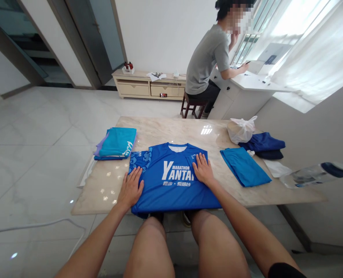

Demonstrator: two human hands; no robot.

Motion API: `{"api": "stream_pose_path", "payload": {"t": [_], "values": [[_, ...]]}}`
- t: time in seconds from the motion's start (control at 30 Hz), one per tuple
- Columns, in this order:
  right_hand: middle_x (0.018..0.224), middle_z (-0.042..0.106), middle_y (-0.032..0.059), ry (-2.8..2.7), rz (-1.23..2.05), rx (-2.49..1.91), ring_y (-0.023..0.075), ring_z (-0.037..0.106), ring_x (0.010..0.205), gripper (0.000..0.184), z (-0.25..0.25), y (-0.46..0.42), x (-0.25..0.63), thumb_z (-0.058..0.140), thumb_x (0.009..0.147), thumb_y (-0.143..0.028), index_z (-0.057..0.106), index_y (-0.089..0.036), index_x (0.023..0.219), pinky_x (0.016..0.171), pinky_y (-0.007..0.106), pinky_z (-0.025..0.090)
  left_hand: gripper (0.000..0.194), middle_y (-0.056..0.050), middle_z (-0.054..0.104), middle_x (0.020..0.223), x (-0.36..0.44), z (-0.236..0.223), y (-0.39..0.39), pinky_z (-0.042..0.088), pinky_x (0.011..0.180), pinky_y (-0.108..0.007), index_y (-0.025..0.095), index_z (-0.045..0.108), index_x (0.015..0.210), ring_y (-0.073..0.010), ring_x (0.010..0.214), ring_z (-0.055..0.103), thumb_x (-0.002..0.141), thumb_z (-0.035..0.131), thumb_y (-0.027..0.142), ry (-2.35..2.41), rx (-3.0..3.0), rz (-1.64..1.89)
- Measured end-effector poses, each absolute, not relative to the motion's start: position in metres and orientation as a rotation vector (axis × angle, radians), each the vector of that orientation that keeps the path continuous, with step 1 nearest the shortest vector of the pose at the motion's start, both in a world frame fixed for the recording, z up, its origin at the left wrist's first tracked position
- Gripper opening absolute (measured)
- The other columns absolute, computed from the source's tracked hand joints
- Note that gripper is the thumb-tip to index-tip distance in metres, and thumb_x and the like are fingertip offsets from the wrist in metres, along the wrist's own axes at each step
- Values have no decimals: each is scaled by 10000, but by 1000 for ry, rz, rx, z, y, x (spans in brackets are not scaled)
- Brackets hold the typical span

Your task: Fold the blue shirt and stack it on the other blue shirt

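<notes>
Lying print-side up along the near edge of a marble-patterned table [96,197], the blue Yantai Marathon T-shirt [174,199] is under both hands. The left hand [131,187] rests by its patterned sleeve [142,159], fingers extended and slightly parted; the right hand [203,170] lies flat across the chest's other side, fingers likewise loosely spread. Folded garments [120,143] sit leftward; a folded teal garment [245,166], tied plastic bag [242,130] and clear bottle [310,175] occupy the right. Beyond, a grey-shirted person [206,58] sits on a stool [193,102].
</notes>
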State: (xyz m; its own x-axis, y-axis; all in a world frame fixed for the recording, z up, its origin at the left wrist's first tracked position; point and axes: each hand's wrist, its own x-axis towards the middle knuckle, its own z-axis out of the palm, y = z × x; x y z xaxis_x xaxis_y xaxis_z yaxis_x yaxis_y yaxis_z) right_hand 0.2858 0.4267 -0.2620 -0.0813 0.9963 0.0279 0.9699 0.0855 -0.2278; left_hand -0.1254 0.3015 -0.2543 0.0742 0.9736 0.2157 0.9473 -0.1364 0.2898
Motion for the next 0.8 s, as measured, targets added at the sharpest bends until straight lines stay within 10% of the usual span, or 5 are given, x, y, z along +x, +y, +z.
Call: {"api": "stream_pose_path", "payload": {"t": [0.23, 0.6, 0.8], "values": [[1879, 236, 167, -2129, 330, -1999, 335, 180, 1759, 744, -256, 417, 295, 300, 1133, -490, 371, -126, 1778, 1399, 665, 68, 664, -190, 391, 1817, -86, -237, 277, 227, 1389, -683, 121, 449, 1742, -384, 1706, 345, 1127, 347, 348, 2142, 2155, 321], [1502, 545, 274, -1590, 29, -1910, 418, 526, 1358, 481, -263, 370, 396, 383, 1070, -400, 667, -147, 1364, 1119, 631, 414, 593, -273, 658, 1539, -119, -196, 331, 530, 1157, -581, 110, 587, 1529, -437, 1449, 612, 1058, 538, 465, 2521, 1568, 308], [1429, 562, 269, -1592, 13, -2027, 418, 521, 1280, 429, -263, 356, 395, 397, 1084, -343, 660, -132, 1350, 1042, 567, 416, 470, -276, 744, 1356, -127, -203, 393, 527, 1085, -662, 205, 719, 1069, -516, 1331, 665, 801, 857, 565, 2615, 1153, 492]]}}
